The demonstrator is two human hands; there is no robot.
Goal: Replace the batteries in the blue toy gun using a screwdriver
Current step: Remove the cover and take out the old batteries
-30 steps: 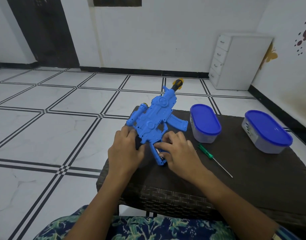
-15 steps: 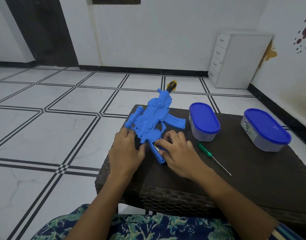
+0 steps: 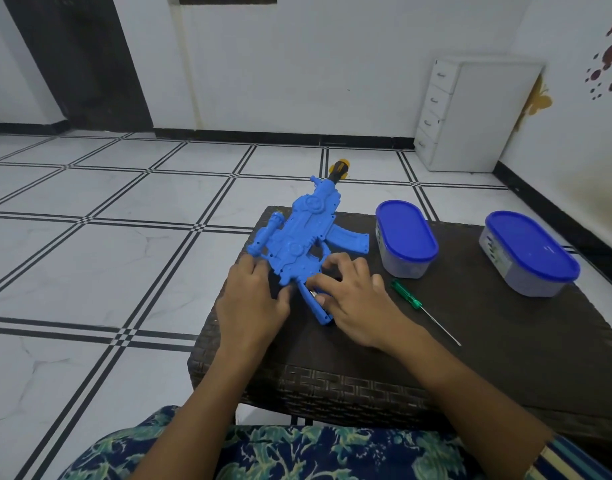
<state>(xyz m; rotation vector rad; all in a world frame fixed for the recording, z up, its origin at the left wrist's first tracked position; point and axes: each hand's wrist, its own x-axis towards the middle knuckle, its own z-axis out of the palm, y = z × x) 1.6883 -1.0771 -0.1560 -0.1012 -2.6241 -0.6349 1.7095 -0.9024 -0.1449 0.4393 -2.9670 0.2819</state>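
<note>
The left hand [image 3: 252, 299] lies with fingers nearly straight on the rear of the blue plastic toy gun [image 3: 297, 244], pressing it onto the dark woven worktop [image 3: 505, 341]. The right hand [image 3: 356, 303] curls over the gun's grip, forefinger and thumb pinching where something small and silvery shows; whether it is a battery I cannot tell. The gun lies on its side, muzzle pointing away from the person. It looks like hollow moulded plastic: probably light, stiff, prone to pivot, best pinned by its broad body. Just right of the gun lies the thin green-handled screwdriver [image 3: 406, 294], untouched. Farther right stand two blue-lidded oval tubs [image 3: 406, 237].
</note>
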